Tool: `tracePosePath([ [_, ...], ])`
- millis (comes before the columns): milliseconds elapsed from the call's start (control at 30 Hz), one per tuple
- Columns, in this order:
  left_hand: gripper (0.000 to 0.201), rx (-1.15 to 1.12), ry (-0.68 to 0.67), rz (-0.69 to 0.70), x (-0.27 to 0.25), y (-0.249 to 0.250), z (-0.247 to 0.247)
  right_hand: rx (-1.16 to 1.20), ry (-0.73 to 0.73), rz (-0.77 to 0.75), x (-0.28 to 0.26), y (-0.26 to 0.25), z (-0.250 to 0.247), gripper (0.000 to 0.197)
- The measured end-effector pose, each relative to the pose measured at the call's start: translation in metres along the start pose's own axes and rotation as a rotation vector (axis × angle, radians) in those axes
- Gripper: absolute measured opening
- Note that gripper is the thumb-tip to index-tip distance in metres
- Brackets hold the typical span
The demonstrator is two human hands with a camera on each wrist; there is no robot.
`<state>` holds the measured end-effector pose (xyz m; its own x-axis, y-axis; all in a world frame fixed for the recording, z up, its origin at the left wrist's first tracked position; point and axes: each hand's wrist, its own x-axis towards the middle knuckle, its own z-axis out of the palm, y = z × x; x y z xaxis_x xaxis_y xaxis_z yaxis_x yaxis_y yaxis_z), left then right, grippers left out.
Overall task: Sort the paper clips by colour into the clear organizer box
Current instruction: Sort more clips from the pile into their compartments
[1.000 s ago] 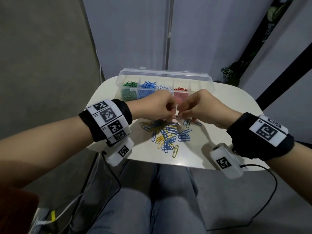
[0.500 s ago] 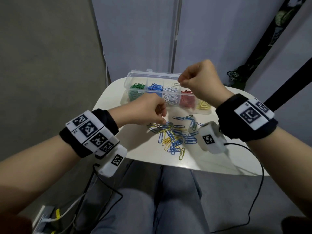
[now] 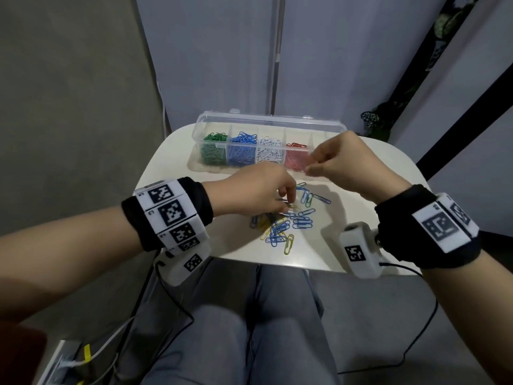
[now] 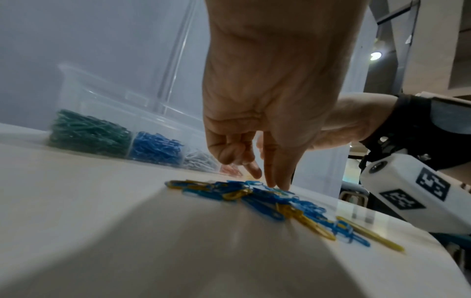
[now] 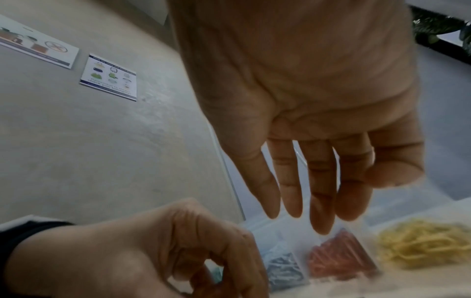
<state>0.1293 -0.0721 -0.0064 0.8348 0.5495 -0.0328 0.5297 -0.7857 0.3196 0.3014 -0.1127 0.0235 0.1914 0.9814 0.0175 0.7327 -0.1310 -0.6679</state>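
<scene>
Loose clips (image 3: 286, 220) piled at worktop (image 3: 177, 151) centre; left hand (image 3: 258, 190) fingers (image 4: 277, 177) pressed onto pile, grip not discernible; right hand (image 3: 341, 162) fingers (image 5: 293, 181) extended, apart, held over box (image 3: 211, 126) at 12 o'clock.

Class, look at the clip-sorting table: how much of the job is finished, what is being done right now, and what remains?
Mostly done: the organizer box holds green, blue, white, red and, in the right wrist view, yellow clips in separate compartments. In hand: the left hand fingers the loose pile; the right hand hangs open near the red compartment, holding nothing visible. Left: a small pile, mainly blue and yellow, on the table.
</scene>
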Motion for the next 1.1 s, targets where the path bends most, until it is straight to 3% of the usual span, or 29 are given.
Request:
tracePosePath([
  [400, 0.004, 0.124, -0.054, 0.046, 0.02, 0.013, 0.006, -0.211, -0.18, 0.03, -0.02, 0.025, -0.013, 0.022],
  [600, 0.012, 0.134, -0.119, 0.044, 0.022, 0.009, 0.001, -0.323, -0.294, -0.036, -0.024, 0.022, -0.02, 0.029],
  [733, 0.006, -0.021, -0.099, -0.011, 0.017, -0.001, -0.006, -0.404, -0.298, -0.129, -0.032, 0.016, -0.012, 0.031],
  [900, 0.004, -0.401, -0.036, -0.147, 0.008, -0.018, -0.022, -0.392, -0.354, -0.209, -0.035, 0.006, 0.003, 0.038],
  [1100, 0.004, -0.663, -0.01, -0.263, -0.005, -0.025, -0.037, -0.252, -0.258, -0.228, -0.022, -0.003, 0.017, 0.022],
])
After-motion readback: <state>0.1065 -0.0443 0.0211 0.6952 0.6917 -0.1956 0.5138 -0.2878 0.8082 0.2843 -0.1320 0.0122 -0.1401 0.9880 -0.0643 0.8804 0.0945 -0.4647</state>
